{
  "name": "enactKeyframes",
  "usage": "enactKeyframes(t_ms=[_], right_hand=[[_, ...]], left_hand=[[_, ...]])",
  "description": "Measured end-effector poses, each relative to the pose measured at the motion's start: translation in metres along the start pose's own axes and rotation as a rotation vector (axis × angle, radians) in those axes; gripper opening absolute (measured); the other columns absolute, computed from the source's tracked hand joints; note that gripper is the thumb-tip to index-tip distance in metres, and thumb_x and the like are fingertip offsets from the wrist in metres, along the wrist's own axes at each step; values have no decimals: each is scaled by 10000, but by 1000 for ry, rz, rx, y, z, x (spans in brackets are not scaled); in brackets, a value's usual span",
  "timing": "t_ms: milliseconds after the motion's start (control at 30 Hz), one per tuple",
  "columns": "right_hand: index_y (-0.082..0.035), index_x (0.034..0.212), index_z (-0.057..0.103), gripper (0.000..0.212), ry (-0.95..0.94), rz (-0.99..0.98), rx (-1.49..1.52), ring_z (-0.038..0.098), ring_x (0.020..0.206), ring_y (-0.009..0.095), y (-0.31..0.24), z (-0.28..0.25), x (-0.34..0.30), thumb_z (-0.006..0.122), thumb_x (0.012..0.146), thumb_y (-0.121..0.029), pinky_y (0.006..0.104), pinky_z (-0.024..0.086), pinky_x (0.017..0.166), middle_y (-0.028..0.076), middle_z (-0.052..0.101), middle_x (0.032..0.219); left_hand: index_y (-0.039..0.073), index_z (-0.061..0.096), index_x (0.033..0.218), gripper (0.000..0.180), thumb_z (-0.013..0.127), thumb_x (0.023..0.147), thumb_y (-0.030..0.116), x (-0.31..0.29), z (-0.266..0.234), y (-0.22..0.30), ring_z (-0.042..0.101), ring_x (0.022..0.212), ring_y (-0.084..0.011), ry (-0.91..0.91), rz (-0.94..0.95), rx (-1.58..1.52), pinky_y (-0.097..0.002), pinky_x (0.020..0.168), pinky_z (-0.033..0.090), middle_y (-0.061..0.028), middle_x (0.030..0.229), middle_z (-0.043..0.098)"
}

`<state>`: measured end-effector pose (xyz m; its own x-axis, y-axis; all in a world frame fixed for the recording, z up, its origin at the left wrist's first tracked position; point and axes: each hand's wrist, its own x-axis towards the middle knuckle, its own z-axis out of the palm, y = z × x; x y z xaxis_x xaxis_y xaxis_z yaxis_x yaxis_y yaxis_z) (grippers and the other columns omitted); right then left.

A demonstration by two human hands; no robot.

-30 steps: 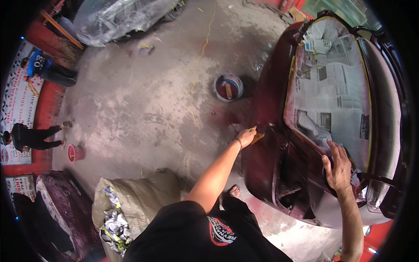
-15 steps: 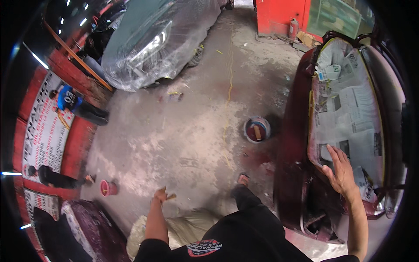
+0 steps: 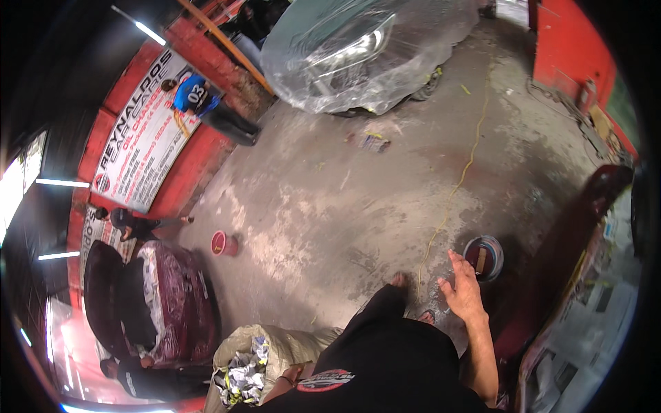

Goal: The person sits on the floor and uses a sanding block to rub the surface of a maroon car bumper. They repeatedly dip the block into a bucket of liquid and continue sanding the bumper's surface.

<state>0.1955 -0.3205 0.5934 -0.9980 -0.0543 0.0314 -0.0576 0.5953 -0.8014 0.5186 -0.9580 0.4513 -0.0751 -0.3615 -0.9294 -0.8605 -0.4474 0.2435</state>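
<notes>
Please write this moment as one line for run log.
left hand: by sack of crumpled paper, grip unclear | right hand: raised, open | grey-rimmed bucket: on floor | car: plastic-covered

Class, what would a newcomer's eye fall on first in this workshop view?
The plastic-draped car at the top stands out first. Next is the open sack of crumpled scraps, below and left of centre. Then comes the right hand, open, beside the round tub right of centre.

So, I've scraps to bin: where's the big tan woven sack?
In the head view's lower left, the tan woven sack stands by the left hand, right of the leftmost shiny maroon car.
</notes>
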Motion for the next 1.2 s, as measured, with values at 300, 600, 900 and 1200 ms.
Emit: enactKeyframes(t_ms=[300,600,900,1200], right_hand=[[-35,1592,563,641,52,457,-248,664,1362,467,148,-32,51,760,1026,-263,513,518,1186,280,695,1459],[-113,1255,797,464,-248,1099,-363,781,1148,430,257,133,-144,611,1046,-483,586,607,983,271,789,1176],[-98,1226,802,575,-290,1573,647,798,887,322,238,227,-83,778,930,-590,536,659,705,146,823,994],[-1,1560,632,492,974,1135,545,686,1332,223,251,-53,206,618,1170,-300,355,498,1168,157,759,1419]], left_hand=[[-16,591,1528,527,445,1106,264,89,149,270,693,1228,-601,-420,-136,-341,-598,884,720,-254,1464,680],[2,525,1620,888,503,1110,728,-37,669,677,650,1426,-410,-1174,353,254,-555,1156,603,-157,1601,638],[-5,650,1448,370,706,1120,155,-104,954,690,761,1197,-322,-1023,755,377,-457,935,698,-139,1395,737],[121,751,1258,236,717,1074,264,52,869,702,793,767,-263,-68,274,1055,-484,597,661,-51,997,803]])
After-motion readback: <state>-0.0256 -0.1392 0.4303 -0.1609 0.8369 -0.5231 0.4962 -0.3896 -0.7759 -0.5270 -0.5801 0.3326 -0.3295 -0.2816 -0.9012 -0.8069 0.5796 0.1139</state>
